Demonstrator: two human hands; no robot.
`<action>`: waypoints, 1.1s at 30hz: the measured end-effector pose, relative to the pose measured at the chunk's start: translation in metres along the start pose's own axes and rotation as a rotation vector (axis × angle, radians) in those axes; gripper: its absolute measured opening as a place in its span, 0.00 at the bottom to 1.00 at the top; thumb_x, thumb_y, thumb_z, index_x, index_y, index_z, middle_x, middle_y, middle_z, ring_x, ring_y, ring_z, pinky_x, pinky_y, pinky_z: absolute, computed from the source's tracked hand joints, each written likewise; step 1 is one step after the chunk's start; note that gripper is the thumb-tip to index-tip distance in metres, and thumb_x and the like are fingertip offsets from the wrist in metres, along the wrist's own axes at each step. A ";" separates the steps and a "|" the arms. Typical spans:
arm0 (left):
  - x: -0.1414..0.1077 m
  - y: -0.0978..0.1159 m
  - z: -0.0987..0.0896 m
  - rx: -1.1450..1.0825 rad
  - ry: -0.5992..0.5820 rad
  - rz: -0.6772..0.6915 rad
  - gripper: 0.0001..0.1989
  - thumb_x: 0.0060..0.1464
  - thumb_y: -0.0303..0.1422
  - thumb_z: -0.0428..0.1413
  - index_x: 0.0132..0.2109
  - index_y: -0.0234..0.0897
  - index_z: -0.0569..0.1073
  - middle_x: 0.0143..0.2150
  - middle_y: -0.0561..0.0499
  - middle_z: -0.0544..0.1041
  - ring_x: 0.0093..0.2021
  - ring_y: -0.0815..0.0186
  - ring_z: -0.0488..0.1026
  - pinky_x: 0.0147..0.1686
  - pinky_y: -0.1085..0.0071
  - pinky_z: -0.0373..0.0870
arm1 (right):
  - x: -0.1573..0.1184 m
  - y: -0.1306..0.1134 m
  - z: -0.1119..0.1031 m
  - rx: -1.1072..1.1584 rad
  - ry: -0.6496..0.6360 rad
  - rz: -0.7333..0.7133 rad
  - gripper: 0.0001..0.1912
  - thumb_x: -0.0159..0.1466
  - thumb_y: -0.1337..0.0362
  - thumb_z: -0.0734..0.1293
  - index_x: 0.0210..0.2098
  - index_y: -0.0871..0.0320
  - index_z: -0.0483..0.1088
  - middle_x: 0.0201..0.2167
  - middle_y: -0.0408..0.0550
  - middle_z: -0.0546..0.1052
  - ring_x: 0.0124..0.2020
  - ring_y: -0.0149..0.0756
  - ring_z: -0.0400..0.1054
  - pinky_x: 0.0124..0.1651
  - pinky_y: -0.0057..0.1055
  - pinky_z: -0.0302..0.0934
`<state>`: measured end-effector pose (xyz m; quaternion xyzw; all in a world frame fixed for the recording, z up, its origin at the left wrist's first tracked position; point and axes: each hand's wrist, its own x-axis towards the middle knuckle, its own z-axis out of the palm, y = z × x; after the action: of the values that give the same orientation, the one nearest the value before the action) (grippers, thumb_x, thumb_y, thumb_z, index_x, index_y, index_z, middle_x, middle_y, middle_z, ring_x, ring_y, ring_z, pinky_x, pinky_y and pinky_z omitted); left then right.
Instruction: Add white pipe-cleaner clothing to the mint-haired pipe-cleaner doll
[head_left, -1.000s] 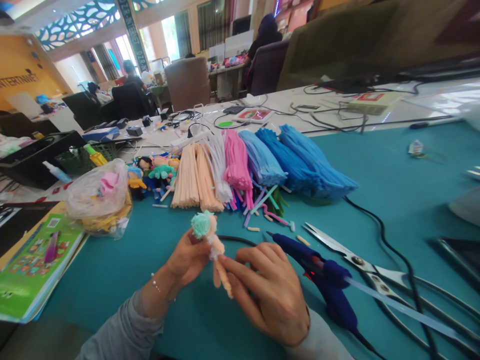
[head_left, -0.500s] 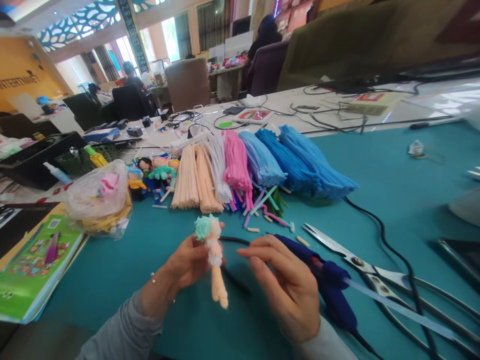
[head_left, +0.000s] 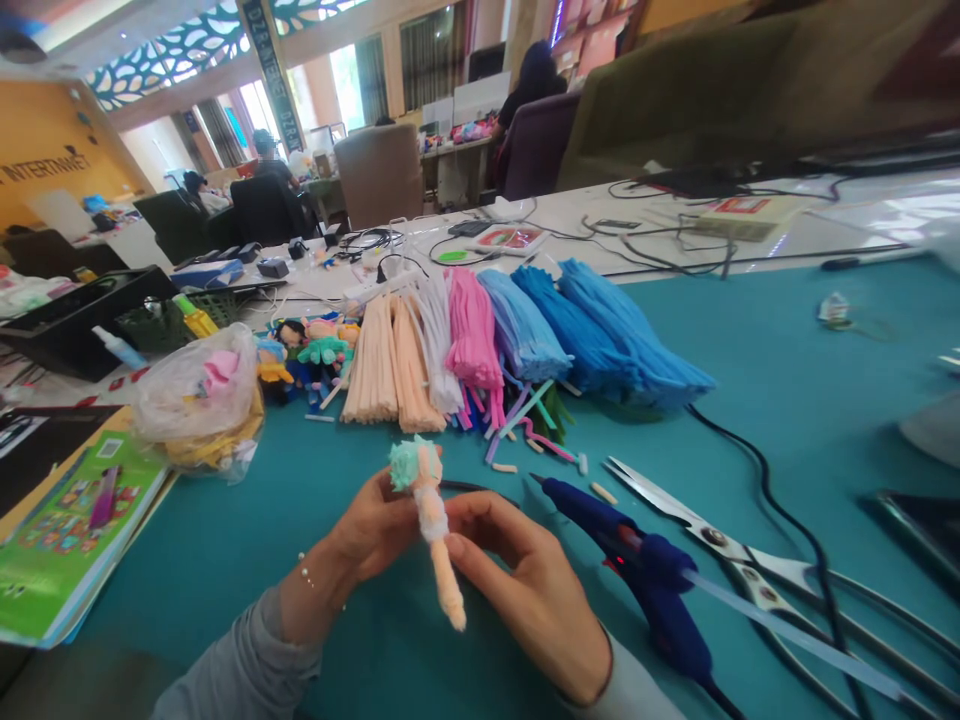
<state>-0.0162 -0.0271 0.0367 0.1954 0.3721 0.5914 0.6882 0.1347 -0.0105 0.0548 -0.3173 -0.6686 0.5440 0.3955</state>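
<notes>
Mint-haired doll (head_left: pixel 433 518), lower centre, sits in the curled left hand's (head_left: pixel 379 528) grip; half-curled right hand (head_left: pixel 529 582) touches its hip, hold unclear.

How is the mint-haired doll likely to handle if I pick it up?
The doll is probably light, being slim and fuzzy. Its legs seem fairly stiff: they extend straight past the left hand. Stood upright, it would likely tip, with a bulky head above narrow feet.

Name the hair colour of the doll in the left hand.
The doll's hair is mint green, best seen in the head view.
</notes>
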 end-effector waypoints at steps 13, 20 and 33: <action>0.002 -0.004 0.003 0.149 0.137 0.207 0.24 0.24 0.33 0.71 0.32 0.35 0.72 0.27 0.53 0.75 0.27 0.70 0.70 0.27 0.75 0.64 | -0.003 0.012 0.005 0.114 0.064 0.030 0.03 0.58 0.63 0.66 0.31 0.55 0.67 0.24 0.42 0.73 0.24 0.32 0.69 0.28 0.28 0.64; -0.005 -0.002 0.005 0.168 0.159 0.232 0.16 0.28 0.33 0.70 0.23 0.34 0.71 0.26 0.52 0.76 0.26 0.69 0.71 0.27 0.73 0.67 | 0.002 0.012 0.004 0.391 0.017 0.230 0.14 0.53 0.55 0.71 0.32 0.55 0.67 0.24 0.42 0.75 0.25 0.32 0.69 0.30 0.29 0.63; -0.005 -0.003 0.004 0.188 0.134 0.282 0.12 0.27 0.30 0.70 0.22 0.35 0.75 0.32 0.53 0.74 0.34 0.67 0.74 0.35 0.72 0.70 | 0.012 0.016 0.005 0.532 0.130 0.315 0.19 0.42 0.53 0.78 0.24 0.57 0.70 0.25 0.40 0.75 0.27 0.28 0.68 0.31 0.25 0.62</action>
<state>-0.0109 -0.0321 0.0387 0.2691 0.4398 0.6563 0.5509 0.1243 0.0002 0.0405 -0.3367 -0.4188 0.7328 0.4174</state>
